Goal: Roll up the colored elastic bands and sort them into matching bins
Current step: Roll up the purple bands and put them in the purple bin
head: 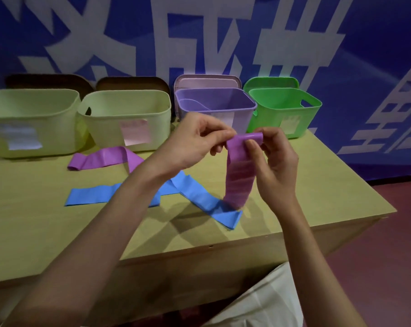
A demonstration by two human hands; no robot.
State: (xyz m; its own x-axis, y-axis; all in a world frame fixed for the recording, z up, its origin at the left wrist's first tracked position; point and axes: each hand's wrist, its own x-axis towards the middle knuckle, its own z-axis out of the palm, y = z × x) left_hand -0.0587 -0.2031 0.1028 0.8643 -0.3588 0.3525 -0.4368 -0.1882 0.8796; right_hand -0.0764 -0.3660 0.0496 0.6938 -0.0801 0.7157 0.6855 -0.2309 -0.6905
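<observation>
At centre frame we see two bare hands raised above a tan wooden table (58,232), working a purple elastic band (241,171). The left hand (192,142) pinches the band's top edge between thumb and curled fingers; the right hand (274,159) pinches the small roll just started at that edge, fingertips pressed together on it. The rest of the band hangs straight down, thin and faintly ribbed, its lower end blurred where it meets a blue band (199,197) lying flat on the table at centre. The left forearm crosses the blue strips, so we cannot tell whether they are one band or two.

A second purple band (100,159) lies loosely looped at left of centre, its right end hidden behind the left wrist.

Across the upper half stand four smooth plastic bins with rounded corners: two pale yellow bins (32,123) (126,119) at left, a purple bin (216,102) behind the hands, and a green bin (287,109) at right. Each carries a paper label too washed out to read. The hands cover the purple bin's lower front. Something curved lies inside it; we cannot make out what.

Behind, a blue banner (376,55) with large white characters is cut off by the frame.
</observation>
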